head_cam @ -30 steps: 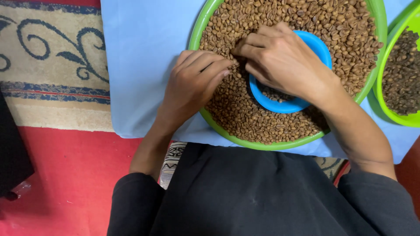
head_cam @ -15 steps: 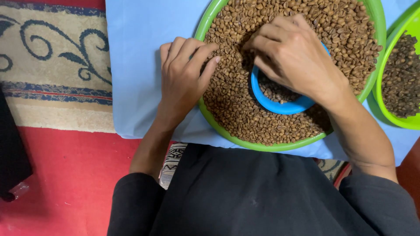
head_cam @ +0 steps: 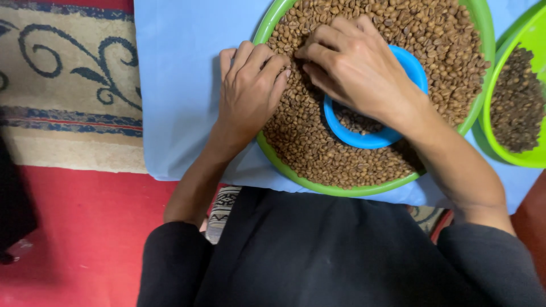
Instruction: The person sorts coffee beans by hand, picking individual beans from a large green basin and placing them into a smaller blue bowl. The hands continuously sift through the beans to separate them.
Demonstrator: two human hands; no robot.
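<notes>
While the left hand [head_cam: 250, 94] lies flat over the near-left rim of the big green tray [head_cam: 273, 165], its fingers are stretched out side by side, holding nothing, with the tips resting on the beans [head_cam: 318, 153]. The beans are small, oval and pale brown, each with a darker crease down the middle, and they fill the tray in a thick, even layer almost to its edge. A round blue bowl [head_cam: 369, 138] sits in the middle of the tray, sunk into the layer, with a small heap of the same beans inside it. The right hand [head_cam: 358, 71] is spread loosely over the far-left side of that bowl, palm down, fingers slightly curled and pointing towards the left hand; whether it pinches any beans under the fingers cannot be told. The fingertips of the two hands lie just beside each other.

The tray rests on a light blue cloth [head_cam: 182, 85] laid over a patterned carpet [head_cam: 68, 74] with red, beige and blue parts. At the right edge stands a second green tray [head_cam: 532, 45], only partly in view, holding a smaller pile of darker, greyer beans. Black sleeves and a black garment fill the lower part of the view.
</notes>
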